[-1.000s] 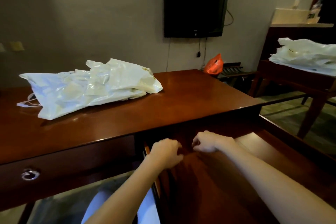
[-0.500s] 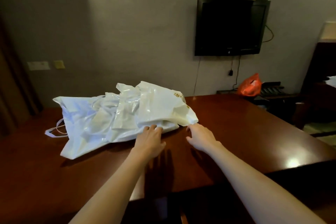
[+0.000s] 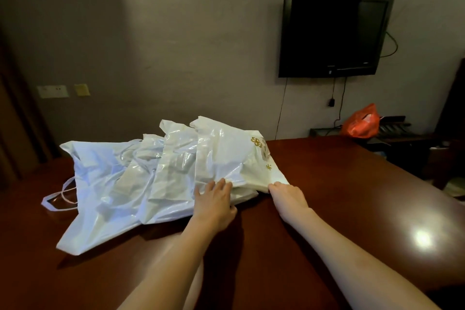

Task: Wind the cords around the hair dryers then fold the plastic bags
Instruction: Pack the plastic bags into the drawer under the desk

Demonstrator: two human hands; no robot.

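A heap of white plastic bags (image 3: 130, 178) lies on the dark wooden table (image 3: 339, 196). The top bag (image 3: 226, 156), cream with gold print, sits at the heap's right end. My left hand (image 3: 214, 204) rests on the heap's near edge with its fingers stretched out, their tips at the top bag's lower edge. My right hand (image 3: 286, 194) is at that bag's near right corner, and its fingertips pinch the corner. No hair dryer is in view.
White bag handles (image 3: 60, 196) trail off the heap's left side. A black TV (image 3: 332, 35) hangs on the grey wall. An orange bag (image 3: 359, 124) sits on a low rack at the back right. The table's right edge falls away near dark furniture.
Both hands have left the drawer front below the table and reached forward to the heap. The left hand now lies on the bags and the right has taken the top bag's corner.
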